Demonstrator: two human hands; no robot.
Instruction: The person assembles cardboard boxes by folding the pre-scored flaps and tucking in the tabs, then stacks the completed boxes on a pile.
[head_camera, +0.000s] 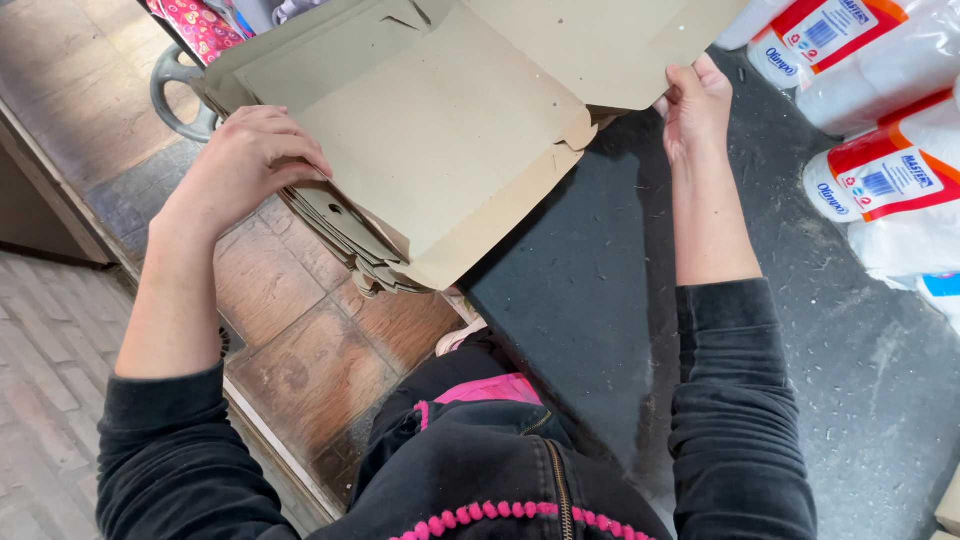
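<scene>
Cardboard box blank held open by both my hands

Cardboard box blank (440, 130), flat and brown, sits unfolded across the top middle of the view, tilted, partly over the black counter (600, 330) and partly out past its edge above the tiled floor (290, 360). My left hand (240, 165) is at the blank's left edge, fingers curled over and pressing down on that edge and on the stack of flat cardboard blanks (345, 230) lying under it; grip is closed around cardboard, thumb hidden, so I cannot tell how far it wraps. My right hand (695, 105) is up at the right, fingers pinched on the lower corner of the blank's raised right flap (610, 45), thumb on the near side. Both sleeves are black and pushed up the forearms.

Under the open blank the stack shows layered edges with cut-outs and a small round hole. The stack's lower end pokes out just beside the counter's near corner. Counter is dark, speckled with dust and light scuffs. At the right, on the counter, lie plastic-wrapped packs of white disposable items (880, 170) with red and blue labels, well apart from my right hand. Top left, a grey wheel-shaped part (175, 95) is on the floor side, near the blank's left corner, and a bit of pink patterned material (200, 20) shows above it. My black jacket with pink pom-pom trim (500, 510) fills the bottom.
</scene>
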